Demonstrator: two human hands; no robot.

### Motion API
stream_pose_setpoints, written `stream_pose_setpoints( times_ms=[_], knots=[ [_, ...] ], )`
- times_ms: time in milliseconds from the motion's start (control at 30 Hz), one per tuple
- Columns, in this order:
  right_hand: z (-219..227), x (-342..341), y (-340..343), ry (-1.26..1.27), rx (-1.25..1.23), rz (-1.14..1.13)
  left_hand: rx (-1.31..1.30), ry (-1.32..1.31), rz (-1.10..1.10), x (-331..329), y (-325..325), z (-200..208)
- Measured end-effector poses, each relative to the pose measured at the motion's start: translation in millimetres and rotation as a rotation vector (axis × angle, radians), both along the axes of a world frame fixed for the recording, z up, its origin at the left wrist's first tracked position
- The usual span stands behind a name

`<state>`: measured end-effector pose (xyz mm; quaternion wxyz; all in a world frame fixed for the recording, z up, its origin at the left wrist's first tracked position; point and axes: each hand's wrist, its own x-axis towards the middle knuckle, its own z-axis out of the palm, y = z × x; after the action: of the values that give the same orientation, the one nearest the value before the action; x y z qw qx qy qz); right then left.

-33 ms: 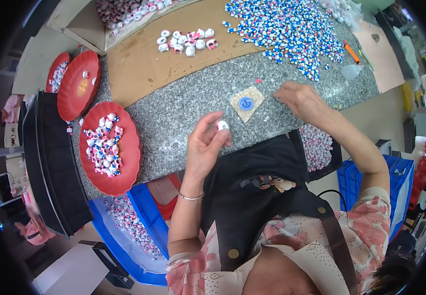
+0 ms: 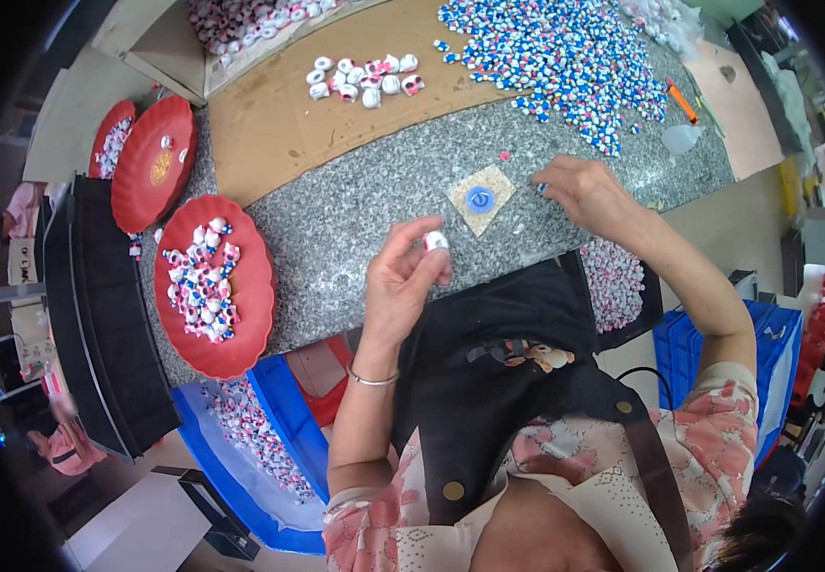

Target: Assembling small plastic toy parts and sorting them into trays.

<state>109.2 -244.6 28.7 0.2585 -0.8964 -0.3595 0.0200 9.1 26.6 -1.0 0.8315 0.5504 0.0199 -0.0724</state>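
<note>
I see a red tray (image 2: 259,291) of small toys (image 2: 208,312), then the left hand (image 2: 398,276), pinching 1 white piece (image 2: 436,241) above the counter (image 2: 336,205). Next, a blue dish (image 2: 480,198) sits on a square pad (image 2: 477,223), and beyond it the right hand (image 2: 586,194) pinches 1 tiny blue piece (image 2: 542,188).

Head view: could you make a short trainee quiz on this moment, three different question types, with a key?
1. Which hand holds the small white-and-pink piece?
2. True or false: the round blue object sits on the brown cardboard.
3. In the picture, the orange tool lies on which side of the blue-and-white pile? A) left B) right

Key:
1. The left hand.
2. False: it sits on the tan pad.
3. B.
</note>
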Motion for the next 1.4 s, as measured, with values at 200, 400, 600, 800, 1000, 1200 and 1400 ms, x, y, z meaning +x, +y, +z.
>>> stream_pose_setpoints(
  times_ms=[200,400,600,800,1000,1200,1400],
  knots=[
    [2,0,0,0.089,0.003,-0.090,-0.288,0.125,-0.037,-4,3,6],
    [24,-11,49,-0.029,0.062,0.046,-0.337,0.042,-0.086,-5,14,0],
    [21,-1,78,-0.183,-0.198,0.190,-0.229,-0.019,-0.057,2,20,-4],
    [22,2,77,-0.167,-0.238,0.253,-0.147,-0.031,-0.017,1,17,-4],
    [26,-4,65,-0.136,0.061,0.063,0.084,-0.097,0.100,15,-12,-13],
    [27,-29,58,0.732,0.616,-0.310,0.459,-0.424,0.230,21,-37,-12],
    [29,-39,48,0.905,0.604,-0.253,0.574,-0.561,0.168,14,-40,2]
  ],
)
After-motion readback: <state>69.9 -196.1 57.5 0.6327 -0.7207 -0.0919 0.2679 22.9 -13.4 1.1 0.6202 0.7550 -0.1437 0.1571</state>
